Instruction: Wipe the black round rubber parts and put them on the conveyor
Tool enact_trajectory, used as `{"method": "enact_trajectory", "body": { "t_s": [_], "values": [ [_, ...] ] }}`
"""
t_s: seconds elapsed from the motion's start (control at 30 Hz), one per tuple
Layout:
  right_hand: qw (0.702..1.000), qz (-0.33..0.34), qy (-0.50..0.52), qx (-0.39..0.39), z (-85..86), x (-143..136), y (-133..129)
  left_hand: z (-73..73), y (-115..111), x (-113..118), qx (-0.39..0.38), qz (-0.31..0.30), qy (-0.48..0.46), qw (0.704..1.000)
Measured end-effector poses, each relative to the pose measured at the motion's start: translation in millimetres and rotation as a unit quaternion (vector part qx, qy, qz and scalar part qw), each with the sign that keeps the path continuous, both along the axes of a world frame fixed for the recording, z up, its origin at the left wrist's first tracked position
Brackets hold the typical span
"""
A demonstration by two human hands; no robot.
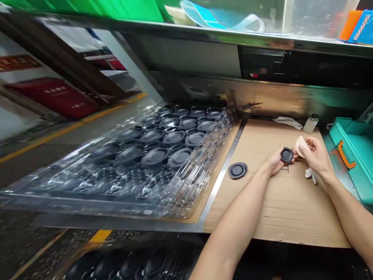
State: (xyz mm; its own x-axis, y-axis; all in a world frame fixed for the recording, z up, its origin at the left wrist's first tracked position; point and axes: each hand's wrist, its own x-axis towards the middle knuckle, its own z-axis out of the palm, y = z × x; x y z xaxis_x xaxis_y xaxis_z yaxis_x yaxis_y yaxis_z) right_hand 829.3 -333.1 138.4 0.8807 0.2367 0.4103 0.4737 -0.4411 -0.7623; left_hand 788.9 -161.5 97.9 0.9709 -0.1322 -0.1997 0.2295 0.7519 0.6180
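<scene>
Black disc [287, 154] lies near pale, perhaps foam pad [300, 144]

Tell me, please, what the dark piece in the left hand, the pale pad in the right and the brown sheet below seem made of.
Dark piece: probably moulded plastic, satin black, with smooth rim. Pale pad: perhaps sponge or cloth, matte, without shine. Brown sheet: likely cardboard, dull, nicked along its front edge.

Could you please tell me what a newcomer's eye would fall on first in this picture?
Probably the clear plastic trays of round black parts, left of the cardboard. Over the cardboard, the left hand holds a small black disc and the right hand a pale pad. A teal box stands at far right.
</scene>
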Motion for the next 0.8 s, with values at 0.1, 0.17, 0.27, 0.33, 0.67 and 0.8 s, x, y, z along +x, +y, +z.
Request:
{"method": "enact_trajectory", "body": {
  "t_s": [0.1,0.17,0.27,0.33,0.67,0.8],
  "values": [
    [0.993,0.094,0.069,-0.031,2.1,-9.2,1.1,0.6,0.5,-0.6,-0.010,0.036,0.015,0.999],
    [0.986,0.109,0.082,-0.101,-1.6,-13.5,4.7,0.5,-1.1,-1.7,0.004,0.041,0.010,0.999],
    [0.987,0.089,0.065,-0.118,-8.2,-18.8,14.3,-0.6,-5.1,-3.1,0.032,0.039,-0.017,0.999],
    [0.992,0.076,0.039,-0.091,-9.5,-22.5,21.2,-0.9,-7.2,-4.2,0.034,0.045,-0.024,0.998],
    [0.966,0.024,-0.117,-0.227,-12.5,-25.7,23.1,8.2,-12.4,-11.4,0.000,0.087,0.010,0.996],
    [0.967,0.029,-0.150,-0.202,-20.7,-25.8,42.0,10.4,-12.0,-10.2,-0.043,0.106,0.030,0.993]
  ]
}}
